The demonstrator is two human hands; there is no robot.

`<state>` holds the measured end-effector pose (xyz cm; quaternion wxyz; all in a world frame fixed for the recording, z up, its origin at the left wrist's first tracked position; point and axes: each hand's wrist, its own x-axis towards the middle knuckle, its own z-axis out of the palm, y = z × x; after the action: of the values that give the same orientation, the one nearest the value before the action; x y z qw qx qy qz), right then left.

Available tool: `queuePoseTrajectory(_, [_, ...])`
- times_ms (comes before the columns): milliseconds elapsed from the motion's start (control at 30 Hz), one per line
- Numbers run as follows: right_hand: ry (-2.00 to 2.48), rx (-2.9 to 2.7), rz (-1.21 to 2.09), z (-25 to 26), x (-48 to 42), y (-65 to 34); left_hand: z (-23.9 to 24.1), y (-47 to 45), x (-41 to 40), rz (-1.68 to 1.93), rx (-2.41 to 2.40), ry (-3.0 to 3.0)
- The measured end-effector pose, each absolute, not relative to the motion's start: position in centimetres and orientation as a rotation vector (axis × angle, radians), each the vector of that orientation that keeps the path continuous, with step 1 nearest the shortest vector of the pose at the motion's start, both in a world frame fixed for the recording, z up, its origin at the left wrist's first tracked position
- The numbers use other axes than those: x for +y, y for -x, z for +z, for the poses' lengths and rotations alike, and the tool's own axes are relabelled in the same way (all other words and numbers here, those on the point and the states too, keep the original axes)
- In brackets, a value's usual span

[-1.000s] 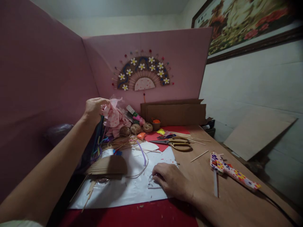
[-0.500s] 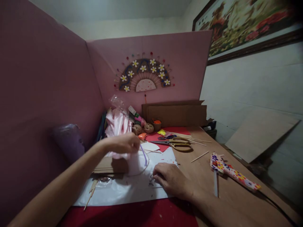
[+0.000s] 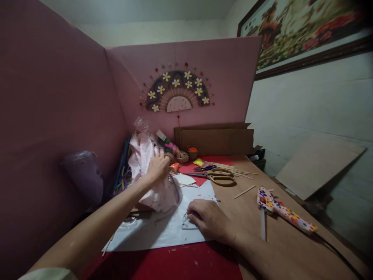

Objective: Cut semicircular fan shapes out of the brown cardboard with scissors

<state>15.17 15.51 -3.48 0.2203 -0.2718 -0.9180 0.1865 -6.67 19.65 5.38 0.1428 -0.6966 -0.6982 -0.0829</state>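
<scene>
The big brown table (image 3: 279, 249) has a white sheet (image 3: 157, 237) on it. A purple bag (image 3: 84, 175) slumps at the left, and I cannot tell what is inside. The left hand (image 3: 159, 166) is closed tight on a floppy pink spotty bundle (image 3: 154, 198), which seems to sit in a clear bag (image 3: 142, 125) at the sheet's far edge. The bundle might swing and knock the twine ball (image 3: 182, 156) or tip the little brown cup (image 3: 192, 153), which has something orange in it. The right hand (image 3: 210, 221) lies loose and flat, its fingertips on a tiny scrap (image 3: 186, 224).
</scene>
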Motion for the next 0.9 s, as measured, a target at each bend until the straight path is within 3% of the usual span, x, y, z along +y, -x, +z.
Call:
queuePoseTrajectory(267, [0.749,-2.548,0.52,-3.3,15.4,-15.3,5.4,13.0,22.0,-0.254,-2.229,1.661])
queuePoseTrajectory(533, [0.778,-2.55,0.519,-3.2,15.4,-15.3,5.4,11.4,24.3,-0.516,-2.184,1.712])
queuePoseTrajectory(700, [0.758,-2.544,0.518,-3.4,15.5,-15.3,5.8,12.2,24.9,-0.923,-2.278,1.707])
queuePoseTrajectory(900, [0.758,-2.544,0.494,-3.2,15.5,-15.3,10.8,14.2,23.2,-1.701,-2.074,1.82])
